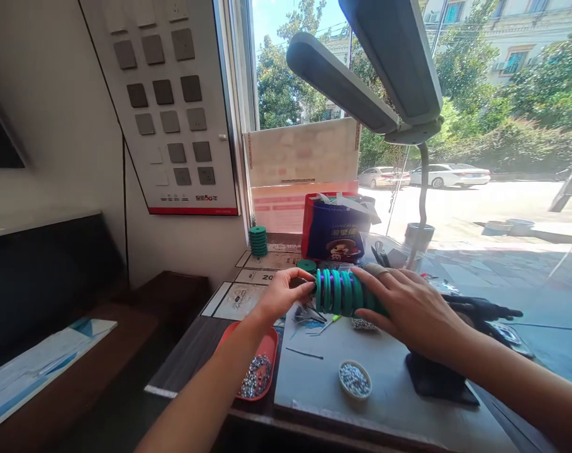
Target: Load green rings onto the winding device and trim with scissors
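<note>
Two-handed hold on green spool stack (335, 294)

Pinched at left end by left hand (286, 294), wrapped at right by right hand (411, 305), above gray board (309, 380). Best kept level, with light grips, clear of small white bowl (358, 397)

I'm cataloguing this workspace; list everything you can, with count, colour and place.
Ribbed roll: 1, green and purple, between hands
Ribbed stack: 1, green, table's back left
Bag: 1, blue and red, by window
Lamp: 1, grey, upper right
Tray: 1, red, by left forearm
Bowl: 1, whitish, on work mat
Work mat: 1, pale grey, table front
Switch panel: 1, pale, red-edged, left wall
Cars: 2, white and beige, outside
Left hand: 1, roll's left end
Right hand: 1, roll's right end
</note>
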Demonstrator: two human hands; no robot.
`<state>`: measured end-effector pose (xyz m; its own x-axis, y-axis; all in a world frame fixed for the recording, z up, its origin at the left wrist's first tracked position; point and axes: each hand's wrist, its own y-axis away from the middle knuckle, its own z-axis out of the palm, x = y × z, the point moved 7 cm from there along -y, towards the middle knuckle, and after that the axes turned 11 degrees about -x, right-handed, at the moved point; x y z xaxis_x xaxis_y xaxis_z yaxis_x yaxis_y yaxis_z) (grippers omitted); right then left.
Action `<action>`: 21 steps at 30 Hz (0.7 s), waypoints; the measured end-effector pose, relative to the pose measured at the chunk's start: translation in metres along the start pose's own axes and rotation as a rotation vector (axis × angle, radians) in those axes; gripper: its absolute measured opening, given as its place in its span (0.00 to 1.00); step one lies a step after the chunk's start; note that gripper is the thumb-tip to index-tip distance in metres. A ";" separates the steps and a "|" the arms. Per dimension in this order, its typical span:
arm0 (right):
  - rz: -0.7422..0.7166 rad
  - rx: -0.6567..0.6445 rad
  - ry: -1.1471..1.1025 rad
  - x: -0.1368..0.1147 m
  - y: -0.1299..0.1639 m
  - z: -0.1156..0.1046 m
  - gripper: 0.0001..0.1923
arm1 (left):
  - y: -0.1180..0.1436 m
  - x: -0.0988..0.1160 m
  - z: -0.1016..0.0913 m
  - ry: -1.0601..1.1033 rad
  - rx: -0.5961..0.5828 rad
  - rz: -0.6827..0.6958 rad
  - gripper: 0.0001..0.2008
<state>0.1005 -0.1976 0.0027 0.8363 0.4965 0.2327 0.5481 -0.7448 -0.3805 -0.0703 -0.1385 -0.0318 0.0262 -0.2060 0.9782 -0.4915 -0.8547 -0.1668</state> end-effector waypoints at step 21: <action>-0.028 -0.029 -0.062 0.009 -0.002 0.015 0.29 | 0.002 0.030 -0.003 -0.186 0.176 0.230 0.14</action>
<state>0.1065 -0.1847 -0.0077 0.8186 0.5433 0.1866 0.5722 -0.7424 -0.3484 -0.0732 -0.1444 -0.0028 0.0981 -0.4725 0.8759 -0.3456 -0.8415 -0.4152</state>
